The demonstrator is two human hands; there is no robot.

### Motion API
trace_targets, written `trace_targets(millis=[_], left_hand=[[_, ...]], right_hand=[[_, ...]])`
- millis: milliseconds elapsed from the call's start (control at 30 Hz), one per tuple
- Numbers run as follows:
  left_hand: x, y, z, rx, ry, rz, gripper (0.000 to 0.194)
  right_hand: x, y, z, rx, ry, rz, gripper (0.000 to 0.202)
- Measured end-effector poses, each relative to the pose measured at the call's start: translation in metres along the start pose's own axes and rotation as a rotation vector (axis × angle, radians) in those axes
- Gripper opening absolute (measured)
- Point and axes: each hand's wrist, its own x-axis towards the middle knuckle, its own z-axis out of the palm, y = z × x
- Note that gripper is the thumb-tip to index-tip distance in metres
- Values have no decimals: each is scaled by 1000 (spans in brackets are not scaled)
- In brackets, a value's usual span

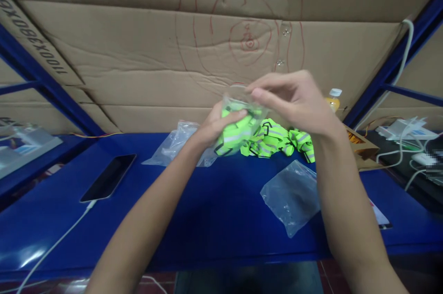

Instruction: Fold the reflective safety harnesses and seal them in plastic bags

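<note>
A clear plastic bag (238,130) with a folded neon-yellow reflective strap bundle inside is held up above the blue table. My left hand (221,123) is wrapped round its left side, thumb across the front. At the bag's upper right edge, my right hand (290,98) pinches the plastic between thumb and fingertips. Behind the bag lie more neon-yellow straps with grey reflective stripes (272,139), and another bundle (302,141) is partly covered by my right wrist. One clear zip bag (292,197) lies flat in front of them. More clear bags (180,141) lie to the left.
On the left, a black phone (109,178) lies on the blue table (207,220) with a white cable plugged in. A bottle (334,99) and a cardboard box (363,148) stand at the right. Power strips with cables (408,130) lie beyond. Cardboard (138,54) walls the back.
</note>
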Motion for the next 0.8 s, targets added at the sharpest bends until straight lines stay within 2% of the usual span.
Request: trace_targets(millis=[67,100,167,233,300,400,500,600,700,800], left_hand=[[-5,5,5,-202,-99,-140,58],[-7,6,7,-254,-163,-178,62],[-11,7,12,-276,-239,-183,67],[-11,5,13,-229,-176,-119,67],[-10,0,12,-183,-59,-43,66],[-6,-4,10,-173,-6,-4,69],[-2,0,14,-123,74,57,59],[0,7,21,-131,175,136,43],[2,8,24,-222,191,128,31],[5,4,21,-288,226,117,28]], right_hand=[[-3,-2,-8,4,208,-38,29],[-4,1,-11,2,238,-45,34],[-5,10,-13,54,164,11,47],[-5,23,-9,158,-2,99,53],[-3,33,-1,250,-83,155,55],[2,40,8,271,29,169,56],[7,40,8,170,171,130,54],[7,38,0,99,157,86,48],[4,39,-5,136,120,81,44],[4,42,-3,174,156,93,45]])
